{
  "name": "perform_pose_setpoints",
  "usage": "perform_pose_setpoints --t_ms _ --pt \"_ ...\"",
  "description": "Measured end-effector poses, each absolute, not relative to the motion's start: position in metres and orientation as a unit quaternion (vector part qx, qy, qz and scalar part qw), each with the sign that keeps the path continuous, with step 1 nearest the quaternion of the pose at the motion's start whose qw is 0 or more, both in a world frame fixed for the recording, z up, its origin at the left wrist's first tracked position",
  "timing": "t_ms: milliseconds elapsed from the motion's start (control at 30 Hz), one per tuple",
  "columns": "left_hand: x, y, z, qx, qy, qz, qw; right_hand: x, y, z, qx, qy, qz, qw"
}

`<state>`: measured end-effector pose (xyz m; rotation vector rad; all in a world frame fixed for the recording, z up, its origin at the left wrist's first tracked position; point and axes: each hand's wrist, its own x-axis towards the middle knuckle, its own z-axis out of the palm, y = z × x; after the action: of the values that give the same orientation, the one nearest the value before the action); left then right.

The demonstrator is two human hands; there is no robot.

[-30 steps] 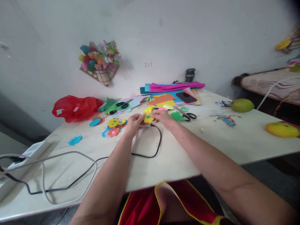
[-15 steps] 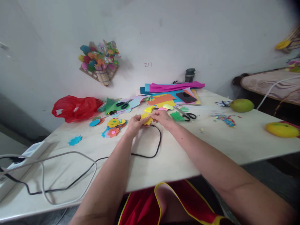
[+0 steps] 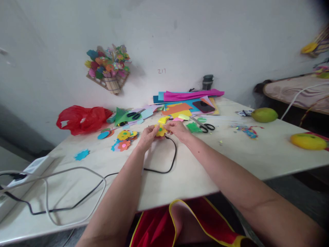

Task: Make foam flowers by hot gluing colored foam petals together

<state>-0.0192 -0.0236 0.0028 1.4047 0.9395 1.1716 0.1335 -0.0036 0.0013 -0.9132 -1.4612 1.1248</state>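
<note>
A yellow paper flower (image 3: 161, 132) with a small green centre is held between my two hands at the middle of the table. My left hand (image 3: 148, 137) pinches its left edge. At its right edge, my right hand (image 3: 178, 130) has thumb and fingers closed on the petals. A black cord (image 3: 175, 154) runs up to just below the flower; what it joins is hidden. Left of my hands lie several finished flowers (image 3: 124, 134) in yellow, orange and blue. Right of them are scissors (image 3: 205, 127) and a green packet (image 3: 193, 128).
Coloured sheets (image 3: 177, 109) and a phone (image 3: 204, 106) lie at the back. A red plastic bag (image 3: 82, 120) and a blue flower cutout (image 3: 82, 154) are at left. White cables (image 3: 77, 168) loop from a power strip (image 3: 28, 175). Two mangoes (image 3: 264, 115) rest at right.
The fingers have shifted slightly off the middle of the yellow flower, so its green centre now shows. Both hands stay in nearly the same place.
</note>
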Motion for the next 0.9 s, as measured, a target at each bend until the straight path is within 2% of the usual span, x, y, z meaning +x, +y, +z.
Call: perform_pose_setpoints --t_ms 333,533,700,900 --pt "-0.023 -0.0195 -0.0005 0.553 0.406 0.508 0.521 0.1329 -0.0053 0.0013 -0.384 -0.574 0.474 0.546" --pt "-0.0266 -0.016 -0.0025 0.558 0.411 0.518 0.501 0.1373 -0.007 0.0069 -0.387 -0.583 0.534 0.476" --pt "-0.0241 -0.0211 0.0005 0.594 0.421 0.472 0.498 0.1401 -0.0067 0.0079 -0.383 -0.59 0.516 0.49" --pt "-0.0208 -0.022 0.0 0.575 0.408 0.483 0.519 0.1364 -0.0044 0.0035 -0.393 -0.557 0.512 0.523"
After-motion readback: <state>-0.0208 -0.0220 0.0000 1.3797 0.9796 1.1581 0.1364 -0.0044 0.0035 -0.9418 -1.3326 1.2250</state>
